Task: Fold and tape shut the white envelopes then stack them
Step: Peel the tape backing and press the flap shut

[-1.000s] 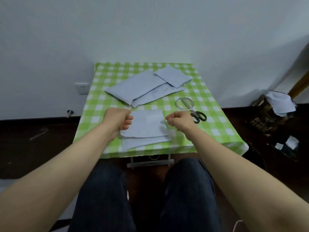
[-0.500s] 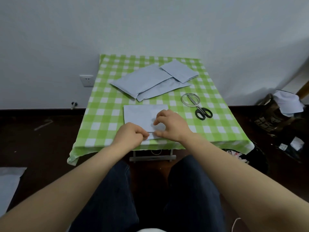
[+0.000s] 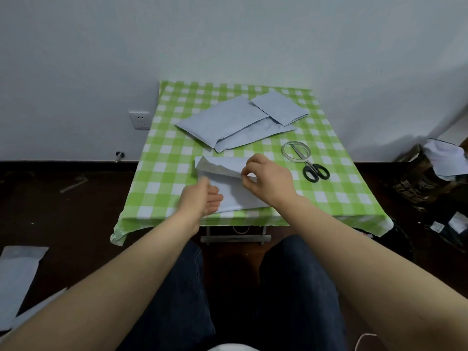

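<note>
Envelopes (image 3: 222,122): three overlapping behind, one (image 3: 235,196) pinched by right hand (image 3: 268,181) (left hand (image 3: 200,201) blurred, unclear).

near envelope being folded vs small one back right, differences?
The near envelope is mid-fold, its far edge lifted and pinched by the right hand; the back envelope lies flat, untouched. The near one sits by the table's front edge; the back one overlaps other envelopes. Both are white.

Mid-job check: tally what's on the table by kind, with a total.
White envelopes: 4 showing, a back pile of 3 plus the envelope being folded
Tape roll: 1
Scissors: 1
Total: 6
</note>
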The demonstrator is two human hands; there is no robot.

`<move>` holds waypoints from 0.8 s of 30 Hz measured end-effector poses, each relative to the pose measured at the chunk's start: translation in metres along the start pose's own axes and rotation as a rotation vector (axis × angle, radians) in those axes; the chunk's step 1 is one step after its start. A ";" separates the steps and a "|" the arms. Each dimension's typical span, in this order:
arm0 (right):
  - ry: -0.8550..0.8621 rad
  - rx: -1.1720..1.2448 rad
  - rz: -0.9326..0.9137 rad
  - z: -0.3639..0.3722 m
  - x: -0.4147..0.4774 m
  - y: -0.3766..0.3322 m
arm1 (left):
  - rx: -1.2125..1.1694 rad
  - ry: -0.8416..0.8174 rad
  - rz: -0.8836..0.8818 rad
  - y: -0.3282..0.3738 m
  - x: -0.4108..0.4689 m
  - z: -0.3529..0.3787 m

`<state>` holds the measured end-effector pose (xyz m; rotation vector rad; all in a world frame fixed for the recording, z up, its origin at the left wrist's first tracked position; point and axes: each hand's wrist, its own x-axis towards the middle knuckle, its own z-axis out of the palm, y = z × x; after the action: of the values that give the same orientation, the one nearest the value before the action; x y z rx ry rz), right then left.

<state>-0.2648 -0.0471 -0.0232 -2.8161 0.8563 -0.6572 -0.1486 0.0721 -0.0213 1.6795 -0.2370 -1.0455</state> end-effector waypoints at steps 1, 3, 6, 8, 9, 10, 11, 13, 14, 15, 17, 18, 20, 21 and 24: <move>0.009 0.014 -0.012 0.001 -0.001 0.001 | -0.176 -0.014 -0.124 0.005 0.000 -0.002; 0.031 0.043 -0.043 0.003 -0.006 0.003 | -0.429 -0.059 -0.304 0.012 0.004 -0.009; 0.093 0.055 -0.095 0.008 -0.013 0.004 | -0.585 -0.107 -0.413 0.017 0.012 -0.018; 0.126 0.040 -0.126 0.012 -0.017 0.006 | -0.556 -0.129 -0.428 0.020 0.015 -0.018; 0.135 0.037 -0.143 0.014 -0.018 0.006 | -0.522 -0.138 -0.432 0.022 0.016 -0.018; 0.146 0.039 -0.153 0.016 -0.020 0.007 | -0.481 -0.144 -0.429 0.023 0.017 -0.018; 0.158 0.032 -0.158 0.017 -0.022 0.008 | -0.438 -0.151 -0.425 0.025 0.017 -0.016; 0.172 0.014 -0.172 0.021 -0.025 0.010 | -0.362 -0.166 -0.409 0.025 0.018 -0.013; 0.168 0.018 -0.179 0.022 -0.027 0.011 | -0.334 -0.170 -0.396 0.024 0.018 -0.012; 0.162 0.035 -0.185 0.023 -0.029 0.012 | -0.321 -0.174 -0.385 0.022 0.019 -0.011; 0.106 0.100 -0.150 0.019 -0.033 0.011 | -0.328 -0.178 -0.371 0.018 0.021 -0.011; 0.061 0.137 -0.086 0.015 -0.035 0.011 | -0.329 -0.177 -0.365 0.017 0.021 -0.011; 0.005 0.253 0.124 0.002 -0.039 0.012 | -0.333 -0.172 -0.351 0.017 0.020 -0.011; 0.016 0.353 0.256 -0.004 -0.042 0.014 | -0.337 -0.167 -0.343 0.017 0.020 -0.011; 0.149 0.630 0.674 -0.017 -0.043 0.027 | -0.341 -0.156 -0.332 0.015 0.020 -0.011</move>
<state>-0.3177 -0.0451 -0.0303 -1.7927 1.2569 -0.8310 -0.1233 0.0614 -0.0181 1.3545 0.1224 -1.3811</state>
